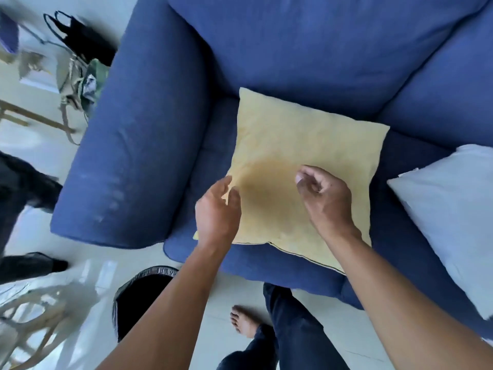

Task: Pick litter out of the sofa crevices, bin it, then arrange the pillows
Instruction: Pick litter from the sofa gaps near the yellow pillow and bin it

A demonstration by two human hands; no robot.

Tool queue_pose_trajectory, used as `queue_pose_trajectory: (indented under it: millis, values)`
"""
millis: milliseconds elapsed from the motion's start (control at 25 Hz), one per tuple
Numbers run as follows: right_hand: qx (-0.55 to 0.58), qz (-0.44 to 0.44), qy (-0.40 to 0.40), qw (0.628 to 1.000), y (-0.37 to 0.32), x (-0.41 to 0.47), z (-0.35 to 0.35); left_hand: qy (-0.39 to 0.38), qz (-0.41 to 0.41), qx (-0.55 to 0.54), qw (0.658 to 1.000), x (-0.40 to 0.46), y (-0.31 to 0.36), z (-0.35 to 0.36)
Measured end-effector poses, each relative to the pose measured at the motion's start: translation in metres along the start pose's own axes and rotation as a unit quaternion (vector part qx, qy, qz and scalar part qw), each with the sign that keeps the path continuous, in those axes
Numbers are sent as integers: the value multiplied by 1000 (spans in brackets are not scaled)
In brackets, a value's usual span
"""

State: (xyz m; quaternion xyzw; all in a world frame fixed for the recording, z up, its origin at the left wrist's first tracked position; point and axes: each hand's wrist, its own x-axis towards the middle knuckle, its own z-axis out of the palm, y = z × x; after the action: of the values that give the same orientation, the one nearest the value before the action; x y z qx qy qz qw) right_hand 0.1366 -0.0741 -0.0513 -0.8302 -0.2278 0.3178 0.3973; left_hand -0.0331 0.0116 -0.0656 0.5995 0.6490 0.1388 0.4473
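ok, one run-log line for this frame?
phase: pillows | left hand: open, at yellow pillow edge | right hand: curled above it | white pillow: on sofa

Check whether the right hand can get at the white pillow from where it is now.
Probably yes. The right hand hovers over the yellow pillow, holding nothing, and the white pillow lies just beside it on the sofa seat, nothing between them.
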Motion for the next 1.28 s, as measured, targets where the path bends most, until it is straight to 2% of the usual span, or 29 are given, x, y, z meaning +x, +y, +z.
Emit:
queue_pose_trajectory:
  millis: [240,360,400,480,560,600,720,840,960,1120,1200,1280]
  values:
    - [-32,28,70,997,22,79,-57,-23,8,39,999,62,56,46]
    - [-59,118,106,986,48,115,-76,-60,-57,59,995,91,58,57]
    - [-47,166,113,979,59,120,-79,-76,-92,55,991,100,55,58]
    - [49,272,120,954,72,124,-78,-121,-155,49,979,123,49,62]
    - [139,343,65,927,72,121,-67,-171,-209,46,962,134,45,60]
    - [157,351,40,922,68,117,-63,-190,-218,37,957,134,45,60]
    - [153,313,27,937,41,98,-59,-217,-182,17,959,119,55,36]
    - [186,265,30,945,30,72,-54,-204,-172,-29,963,104,42,-4]
    - [138,291,58,945,43,61,-21,-181,-171,-9,968,104,15,-10]
    - [69,339,50,937,65,71,6,-183,-180,62,964,123,-8,5]
    - [15,301,80,950,56,83,-1,-130,-118,132,975,132,3,7]
    - [-69,208,129,967,37,101,-12,-54,20,194,979,140,27,11]
